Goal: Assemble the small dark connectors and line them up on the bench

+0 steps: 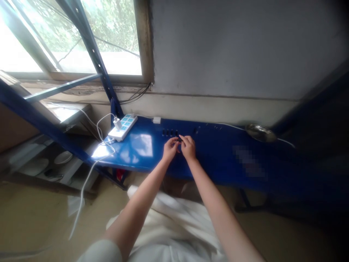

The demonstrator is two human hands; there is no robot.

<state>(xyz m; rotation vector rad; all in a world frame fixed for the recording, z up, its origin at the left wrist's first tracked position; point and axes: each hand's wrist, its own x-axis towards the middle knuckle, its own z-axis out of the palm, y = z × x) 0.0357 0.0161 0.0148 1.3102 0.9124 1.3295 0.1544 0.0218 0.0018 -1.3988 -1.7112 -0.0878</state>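
Both my hands meet over a blue table (pixel 218 156). My left hand (pixel 170 148) and my right hand (pixel 188 146) are closed in pinches around one small dark object (pixel 179 139) held between the fingertips. Just behind them, several small dark pieces (pixel 169 133) stand in a row on the table top. What the held object is I cannot make out.
A white power strip (pixel 123 127) with a plugged-in white charger (pixel 117 123) lies at the table's left end, cables trailing off the edge. A metal bowl (pixel 260 132) sits at the back right. Blue frame bars (pixel 89 43) cross the window on the left.
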